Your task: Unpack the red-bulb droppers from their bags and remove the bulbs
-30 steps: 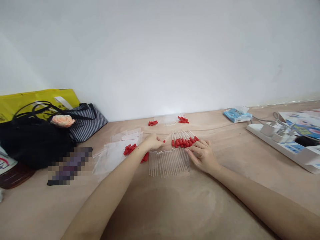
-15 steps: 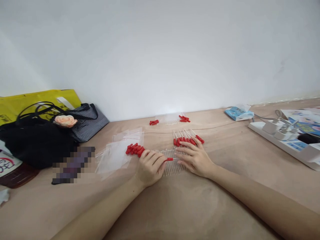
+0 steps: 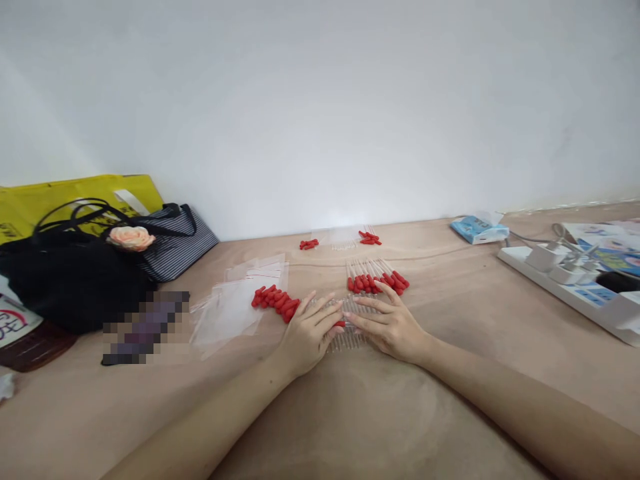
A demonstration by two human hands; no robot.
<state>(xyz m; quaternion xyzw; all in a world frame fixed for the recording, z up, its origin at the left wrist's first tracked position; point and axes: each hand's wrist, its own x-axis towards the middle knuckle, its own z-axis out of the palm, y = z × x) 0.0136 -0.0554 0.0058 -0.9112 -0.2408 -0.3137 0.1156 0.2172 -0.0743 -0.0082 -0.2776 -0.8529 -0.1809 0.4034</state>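
Over a row of clear glass dropper tubes [image 3: 349, 342], my left hand [image 3: 307, 333] pinches a red rubber dropper bulb [image 3: 341, 324] that points right. My right hand [image 3: 395, 328] meets it from the right, fingers closed on a thin glass tube, mostly hidden, whose end is at the bulb. Left of my left hand lies a pile of loose red bulbs [image 3: 273, 299]. Just beyond my right hand, several droppers with red bulbs on glass stems [image 3: 370, 283] lie side by side, bulbs toward me.
Clear zip bags [image 3: 227, 317] lie at the left. Near the wall are more red bulbs [image 3: 309, 245] and droppers [image 3: 370, 238]. Black bag [image 3: 75, 287], striped bag [image 3: 173, 247] and yellow bag [image 3: 135, 190] stand far left; a tissue pack [image 3: 479, 229] and power strip [image 3: 565, 280] are right.
My hands have come closer together, and less of the bulb and tube shows between them. My left fingers have straightened somewhat, uncovering more of the loose bulbs.
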